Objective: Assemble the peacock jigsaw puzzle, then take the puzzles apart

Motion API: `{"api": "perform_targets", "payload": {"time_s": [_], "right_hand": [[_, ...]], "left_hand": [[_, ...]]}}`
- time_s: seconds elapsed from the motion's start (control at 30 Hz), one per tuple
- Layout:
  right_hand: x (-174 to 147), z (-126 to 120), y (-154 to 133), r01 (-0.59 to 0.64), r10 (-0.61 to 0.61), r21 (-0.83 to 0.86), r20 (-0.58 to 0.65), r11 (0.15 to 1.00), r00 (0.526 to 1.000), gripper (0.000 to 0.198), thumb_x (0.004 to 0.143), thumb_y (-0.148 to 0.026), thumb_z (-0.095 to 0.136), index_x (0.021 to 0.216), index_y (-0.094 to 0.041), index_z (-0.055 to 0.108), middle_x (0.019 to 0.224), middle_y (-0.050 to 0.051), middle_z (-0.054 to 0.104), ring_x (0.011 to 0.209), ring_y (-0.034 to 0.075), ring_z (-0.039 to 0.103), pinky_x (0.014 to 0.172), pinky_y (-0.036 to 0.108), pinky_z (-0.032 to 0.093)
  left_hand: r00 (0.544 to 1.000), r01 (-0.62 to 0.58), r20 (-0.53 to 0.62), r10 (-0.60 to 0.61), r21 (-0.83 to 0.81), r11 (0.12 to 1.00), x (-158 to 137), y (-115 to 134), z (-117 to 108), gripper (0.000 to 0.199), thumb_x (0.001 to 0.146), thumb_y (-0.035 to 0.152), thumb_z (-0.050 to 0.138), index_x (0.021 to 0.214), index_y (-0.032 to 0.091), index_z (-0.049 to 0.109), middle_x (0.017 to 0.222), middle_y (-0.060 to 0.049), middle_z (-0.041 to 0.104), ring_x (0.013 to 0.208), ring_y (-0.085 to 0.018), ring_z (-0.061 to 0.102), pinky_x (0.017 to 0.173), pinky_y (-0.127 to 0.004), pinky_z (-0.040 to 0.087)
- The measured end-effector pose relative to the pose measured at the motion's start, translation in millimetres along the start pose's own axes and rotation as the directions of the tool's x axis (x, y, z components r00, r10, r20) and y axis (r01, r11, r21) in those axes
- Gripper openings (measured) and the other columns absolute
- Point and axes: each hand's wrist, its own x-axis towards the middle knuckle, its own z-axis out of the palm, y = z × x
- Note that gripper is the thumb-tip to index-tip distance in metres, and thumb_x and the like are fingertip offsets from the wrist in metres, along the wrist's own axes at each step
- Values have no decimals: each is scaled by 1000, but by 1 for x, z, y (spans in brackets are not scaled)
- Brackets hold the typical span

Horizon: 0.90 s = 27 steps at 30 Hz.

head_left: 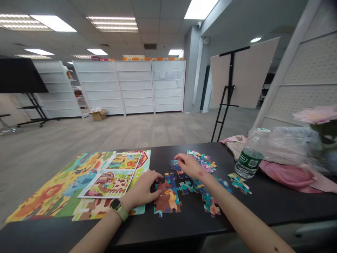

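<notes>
My left hand (144, 187), with a watch on its wrist, lies with thumb and fingers apart. Its fingertips rest at the left edge of a joined puzzle section (167, 197) showing a brown bear. My right hand (190, 166) is curled over a dark blue puzzle piece (174, 165), fingertips on it. Its palm hides part of what is beneath. Around it lie loose teal and blue puzzle pieces (186, 187), with a piece showing a pinkish figure (211, 206) nearer me. Beyond the hand is a colourful cluster of pieces (207, 164).
Left on the black table (184, 225) lie a finished-looking animal puzzle (56, 188) and picture sheets (109, 184). To the right are more joined pieces (239, 182), a water bottle (250, 154), a pink cloth item (286, 175) and a flower (317, 115). An easel (228, 91) stands beyond.
</notes>
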Motion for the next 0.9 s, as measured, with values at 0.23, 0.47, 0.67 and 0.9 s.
{"api": "perform_targets", "payload": {"time_s": [0.23,0.47,0.67,0.9], "right_hand": [[-44,-88,75,-257,250,11,-271,966,930,40,84,-21,36,108,-16,67,81,4,70,66,17,63,62,26,47],[-51,-81,121,-282,254,-110,-217,953,943,38,79,-15,46,106,-18,73,104,7,75,97,21,67,88,31,49],[-59,-71,140,-218,204,-201,-89,955,975,49,68,-2,48,106,-15,75,117,11,71,112,24,63,104,34,41],[-67,-73,151,-223,215,-239,-60,945,975,46,72,-9,52,113,-16,72,121,12,67,115,26,58,105,35,38]], "left_hand": [[999,-8,38,9,-25,1000,2,6,1,17,87,27,61,104,23,63,98,-4,62,94,-23,55,86,-36,44],[999,2,48,0,-41,999,7,12,5,17,87,26,62,103,24,65,99,-3,63,95,-23,55,87,-35,43],[998,6,62,-2,-56,998,15,10,11,17,85,24,65,102,24,66,98,-3,63,95,-22,55,87,-35,42],[997,13,71,-5,-118,993,16,6,7,18,85,27,68,102,23,66,98,-2,64,95,-22,57,86,-34,43]]}}
